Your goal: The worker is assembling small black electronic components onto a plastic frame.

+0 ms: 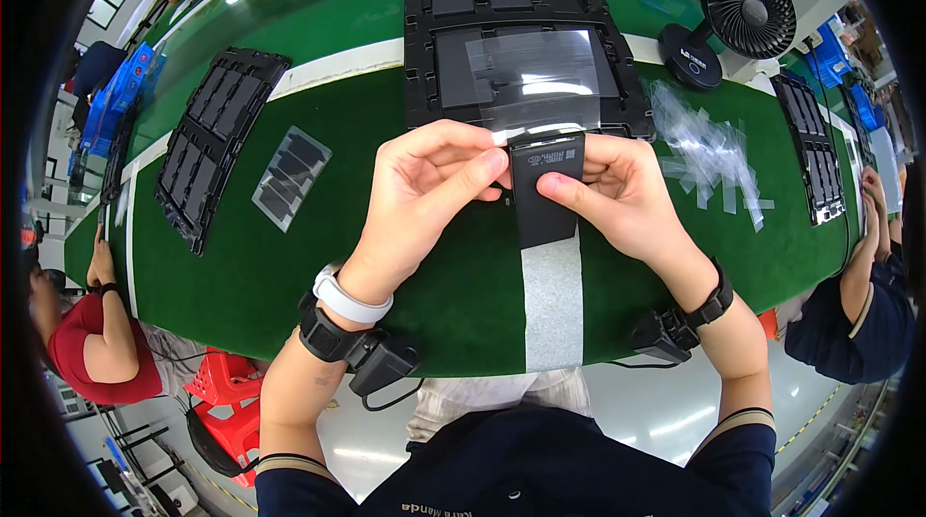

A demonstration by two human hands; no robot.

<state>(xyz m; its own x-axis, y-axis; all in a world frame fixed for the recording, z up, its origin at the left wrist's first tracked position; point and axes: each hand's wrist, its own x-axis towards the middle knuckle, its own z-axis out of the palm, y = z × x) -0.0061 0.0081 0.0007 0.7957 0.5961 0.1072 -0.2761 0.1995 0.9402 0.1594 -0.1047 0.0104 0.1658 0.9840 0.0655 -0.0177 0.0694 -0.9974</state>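
Note:
A flat black battery [545,194] with small printing and a square code is held up over the bench by my right hand [622,194]. The right thumb presses on its face, with the fingers behind. My left hand [434,179] is closed in a pinch at the battery's upper left corner, and what lies between thumb and forefinger is too small to make out. A clear film sheet [535,68] spreads beyond the battery's top edge, over a black tray [420,59] with dark flat pieces in its pockets. Below the battery, a pale grey strip [553,310] runs to the bench's near edge.
On the green bench [386,314], a clear sheet with dark strips [292,177] lies left. Loose clear film pieces [709,146] are heaped right, before a black fan [748,11]. More black trays [217,136] [810,146] stand at both sides. Other people sit left and right.

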